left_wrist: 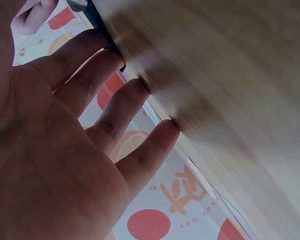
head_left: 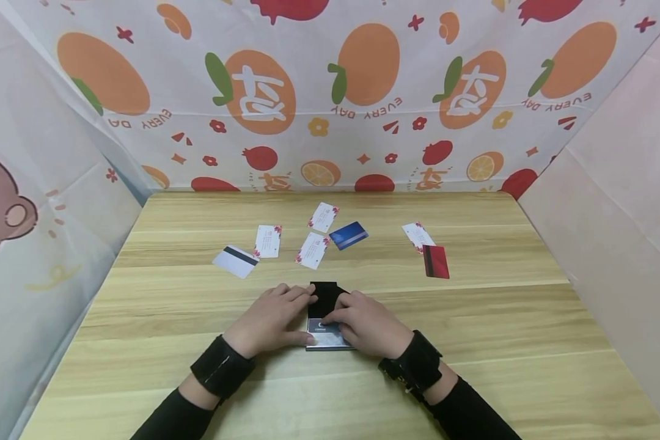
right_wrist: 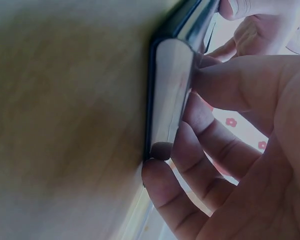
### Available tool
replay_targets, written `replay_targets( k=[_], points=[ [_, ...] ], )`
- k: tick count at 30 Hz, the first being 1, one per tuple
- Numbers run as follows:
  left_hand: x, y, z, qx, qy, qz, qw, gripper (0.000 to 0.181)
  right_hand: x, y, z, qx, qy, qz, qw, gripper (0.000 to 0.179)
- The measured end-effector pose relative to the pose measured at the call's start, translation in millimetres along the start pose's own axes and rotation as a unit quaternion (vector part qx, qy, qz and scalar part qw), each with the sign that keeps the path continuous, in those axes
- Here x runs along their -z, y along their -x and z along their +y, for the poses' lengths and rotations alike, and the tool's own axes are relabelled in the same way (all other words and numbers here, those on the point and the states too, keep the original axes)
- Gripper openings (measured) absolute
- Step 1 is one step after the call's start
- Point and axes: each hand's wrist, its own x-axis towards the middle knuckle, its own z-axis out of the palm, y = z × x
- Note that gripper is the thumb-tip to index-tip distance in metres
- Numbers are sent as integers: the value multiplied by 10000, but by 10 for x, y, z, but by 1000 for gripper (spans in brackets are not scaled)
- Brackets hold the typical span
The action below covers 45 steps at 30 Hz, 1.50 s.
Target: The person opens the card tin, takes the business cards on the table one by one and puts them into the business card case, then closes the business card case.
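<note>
A card case (head_left: 323, 300) lies on the table with its black lid folded back, away from the body. Its silver tray holds a grey card (head_left: 332, 338). My left hand (head_left: 269, 321) lies along the left side, fingertips at the lid and thumb on the tray's near left corner. In the left wrist view its other fingertips (left_wrist: 170, 125) rest on the tabletop. From the right, my right hand (head_left: 376, 324) grips the case, with the index fingertip pressing on the card. The right wrist view shows curved fingers (right_wrist: 192, 147) around the end of the case (right_wrist: 172, 90).
Beyond the case, several cards lie on the wooden table (head_left: 500, 342): a white striped card (head_left: 235, 264), white floral cards (head_left: 267, 244), a blue card (head_left: 349, 235) and a red card (head_left: 437, 263) overlapping another floral card (head_left: 415, 234). A printed cloth (head_left: 319, 79) hangs behind.
</note>
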Motion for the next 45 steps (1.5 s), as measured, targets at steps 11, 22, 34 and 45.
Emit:
replay_targets(
  k=[11,22,34,45],
  points=[
    [-35,11,-9,-20,51,59,10000,73,22,29,202,-277,-13,396,9988,27],
    [-43,-10,-5,-26,31,28,10000,74,398,354,956,-2822,721,1077,9506,50],
    [-9,6,-3,94,104,-62,9999,73,355,270,865,-3162,681,634,9441,57],
    [-6,-3,-15,8,127,-8,9999,73,270,128,589,-1902,215,649,9794,27]
  ],
)
